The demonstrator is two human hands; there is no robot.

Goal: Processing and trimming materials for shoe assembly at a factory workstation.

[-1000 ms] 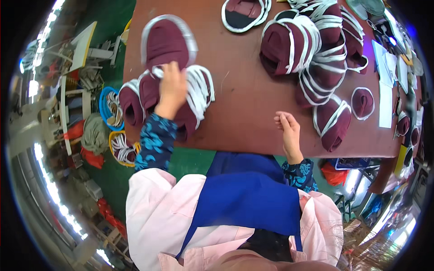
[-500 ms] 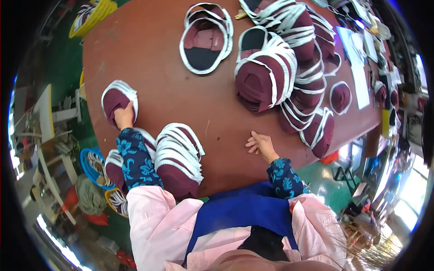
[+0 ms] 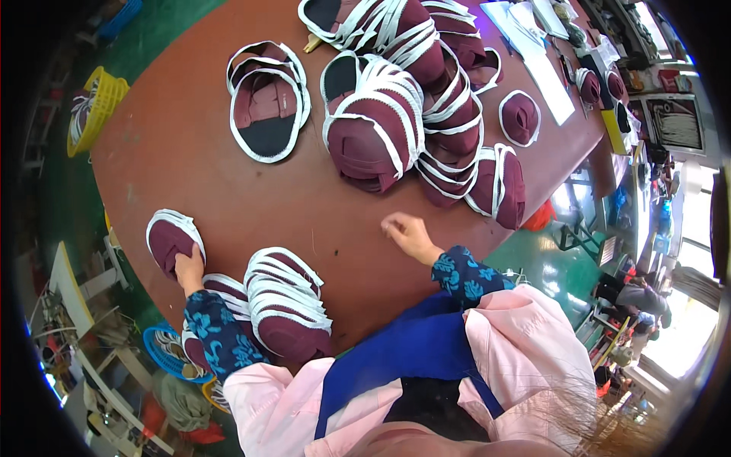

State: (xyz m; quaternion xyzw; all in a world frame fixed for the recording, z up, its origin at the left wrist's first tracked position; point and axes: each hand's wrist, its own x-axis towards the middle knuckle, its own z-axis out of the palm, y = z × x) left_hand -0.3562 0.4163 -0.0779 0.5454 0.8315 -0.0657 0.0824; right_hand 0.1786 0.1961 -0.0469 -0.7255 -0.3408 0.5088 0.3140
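Observation:
My left hand (image 3: 190, 268) is at the table's left edge, with fingers closed on the near end of a small stack of maroon shoe uppers (image 3: 169, 242) with white ribbed edging. Beside my left sleeve leans a taller row of the same uppers (image 3: 285, 297), and more uppers (image 3: 228, 298) lie partly hidden by my forearm. Over the bare tabletop, my right hand (image 3: 413, 234) is curled, and nothing shows in its fingers. It is nearest to a large heap of nested uppers (image 3: 369, 148). Some uppers with dark insides (image 3: 266, 114) lie apart, openings up.
The brown table (image 3: 183, 160) curves across the view. One single upper (image 3: 520, 119) and white papers (image 3: 550, 87) lie at its right. A yellow basket (image 3: 106, 103) stands off the far left edge, and a blue basket (image 3: 156, 350) sits low beside the near left.
The view has shifted, so the table's contents sit further left. My left hand still holds the upper at the left edge. My right hand's fingers have curled in more.

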